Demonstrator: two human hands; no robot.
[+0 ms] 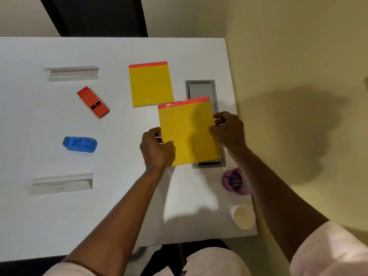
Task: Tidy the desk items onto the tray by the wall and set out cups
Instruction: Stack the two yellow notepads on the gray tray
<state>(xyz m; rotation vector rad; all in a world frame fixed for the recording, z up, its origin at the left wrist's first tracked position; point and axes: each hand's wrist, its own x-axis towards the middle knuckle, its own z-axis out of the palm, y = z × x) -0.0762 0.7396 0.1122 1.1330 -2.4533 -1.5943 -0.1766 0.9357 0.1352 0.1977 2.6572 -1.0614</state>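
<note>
A yellow notepad with a red top strip (188,132) is held over the grey tray (200,85) by the wall, covering most of it. My left hand (155,149) grips its lower left edge and my right hand (229,130) pinches its right edge. A second yellow notepad (150,84) lies flat on the white desk, left of the tray's far end. A purple cup (236,182) holding pens stands near the tray's close end. A cream paper cup (243,216) stands closer to me, at the desk's right edge.
An orange stapler (93,101) and a blue tape dispenser (80,144) lie on the desk's left half. Two clear acrylic holders (72,73) (62,183) sit at the far left and near left. The yellow wall (298,76) borders the desk on the right.
</note>
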